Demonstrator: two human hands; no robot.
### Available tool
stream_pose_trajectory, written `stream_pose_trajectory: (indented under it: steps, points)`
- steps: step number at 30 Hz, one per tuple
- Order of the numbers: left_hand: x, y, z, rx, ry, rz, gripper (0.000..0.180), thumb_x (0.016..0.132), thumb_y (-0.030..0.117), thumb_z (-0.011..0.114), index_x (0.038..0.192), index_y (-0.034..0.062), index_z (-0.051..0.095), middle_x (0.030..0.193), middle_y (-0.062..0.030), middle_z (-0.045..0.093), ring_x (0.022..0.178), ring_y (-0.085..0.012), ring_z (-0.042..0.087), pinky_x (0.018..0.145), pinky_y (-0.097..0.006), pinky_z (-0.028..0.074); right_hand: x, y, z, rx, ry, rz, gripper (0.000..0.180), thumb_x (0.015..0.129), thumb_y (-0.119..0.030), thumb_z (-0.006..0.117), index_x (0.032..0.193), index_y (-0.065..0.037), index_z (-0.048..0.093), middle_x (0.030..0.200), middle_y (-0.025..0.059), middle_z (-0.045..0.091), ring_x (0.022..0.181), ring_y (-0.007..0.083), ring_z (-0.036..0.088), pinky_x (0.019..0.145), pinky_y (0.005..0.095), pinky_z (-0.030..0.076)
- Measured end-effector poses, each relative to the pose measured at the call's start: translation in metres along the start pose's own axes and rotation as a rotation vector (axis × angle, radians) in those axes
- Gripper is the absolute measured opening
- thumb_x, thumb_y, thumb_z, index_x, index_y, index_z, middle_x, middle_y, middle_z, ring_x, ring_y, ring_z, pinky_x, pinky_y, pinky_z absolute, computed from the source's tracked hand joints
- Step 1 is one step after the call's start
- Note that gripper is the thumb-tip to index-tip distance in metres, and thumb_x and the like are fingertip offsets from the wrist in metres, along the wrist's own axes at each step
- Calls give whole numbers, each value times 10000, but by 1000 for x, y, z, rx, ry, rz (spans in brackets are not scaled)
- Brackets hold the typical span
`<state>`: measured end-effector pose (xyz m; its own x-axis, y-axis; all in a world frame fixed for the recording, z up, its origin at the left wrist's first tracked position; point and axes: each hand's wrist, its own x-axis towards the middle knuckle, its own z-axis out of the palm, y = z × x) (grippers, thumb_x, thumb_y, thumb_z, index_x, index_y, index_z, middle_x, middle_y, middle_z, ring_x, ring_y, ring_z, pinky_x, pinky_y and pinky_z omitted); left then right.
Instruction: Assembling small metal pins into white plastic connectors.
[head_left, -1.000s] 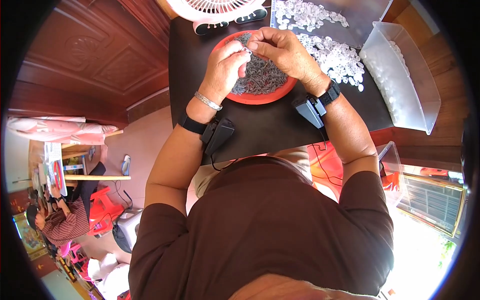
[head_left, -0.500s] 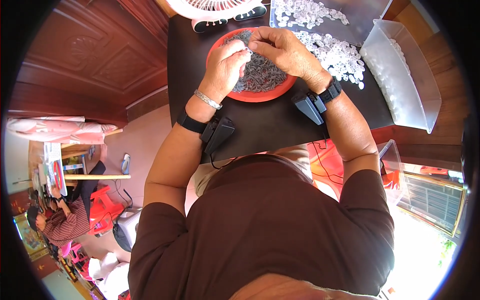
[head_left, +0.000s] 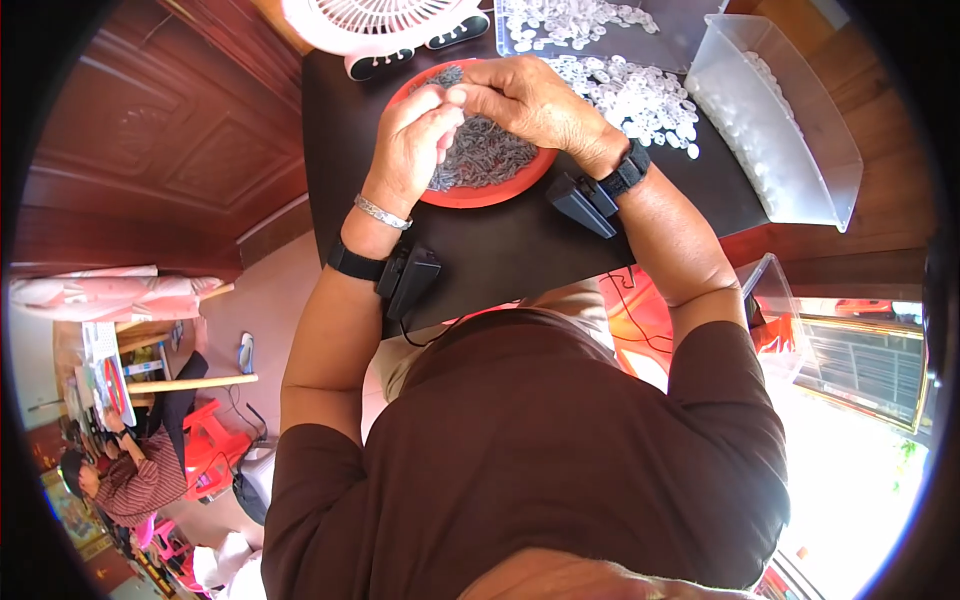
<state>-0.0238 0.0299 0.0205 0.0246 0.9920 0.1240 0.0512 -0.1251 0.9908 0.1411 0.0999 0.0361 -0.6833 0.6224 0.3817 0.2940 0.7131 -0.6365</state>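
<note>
Both bare hands of the person were over the bowl. The left hand (head_left: 408,145) was curled, thumb and fingers drawn narrow; the right hand (head_left: 528,105) made a narrow pinch from the other side. Fingertips met; could not tell what, if anything, lay between them.

Below: one red bowl (head_left: 478,199), holding slender grey pieces (head_left: 488,158), too many to count, on a black table (head_left: 480,255).

Writing: any lettering on the devices at the wrists was too small to read.

Counts:
- White oval pieces (head_left: 645,105): one loose heap right of the bowl, uncounted.
- Clear containers: two. The far container (head_left: 682,42) held more white ovals; the right-hand container (head_left: 812,185) had whitish pieces along one side.
- Fan (head_left: 338,38): one, pale pink, standing beyond the bowl on two black shoe-shaped feet (head_left: 380,65).
- Strapped black devices (head_left: 408,278): two, one per wrist.
- Bracelet (head_left: 383,213): one, silvery, left wrist.
- Co-worker (head_left: 140,490): one, striped top, far left.
</note>
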Motion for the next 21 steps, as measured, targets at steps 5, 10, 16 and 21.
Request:
stream_pose_trajectory:
  steps: [5,10,16,21]
  points:
    - [5,-18,-7,36,38,2,167,878,209,530,787,76,575,635,20,526,492,-35,439,445,-167,304,5,8,-30,-296,156,215,360,824,-462,579,862,-120,685,735,134,646,716,325,620,645,403,491]
    - [7,-16,-6,50,49,-10,168,878,208,530,794,69,574,667,3,561,495,-39,464,439,-168,300,-12,57,-68,-726,121,278,218,725,-287,631,789,-80,651,757,95,649,755,294,616,670,385,478]
    - [9,-17,-11,40,42,-7,165,874,203,533,802,61,577,691,-10,579,503,-42,479,442,-169,310,-16,73,-64,-633,-73,400,240,655,-251,685,821,-82,651,837,116,653,833,299,611,718,392,471]
    - [7,-15,-10,26,54,0,164,872,198,532,802,57,577,691,-14,582,509,-45,487,448,-172,320,-14,91,-62,-633,-120,335,238,650,-224,690,811,-56,643,828,128,654,818,308,614,705,393,475]
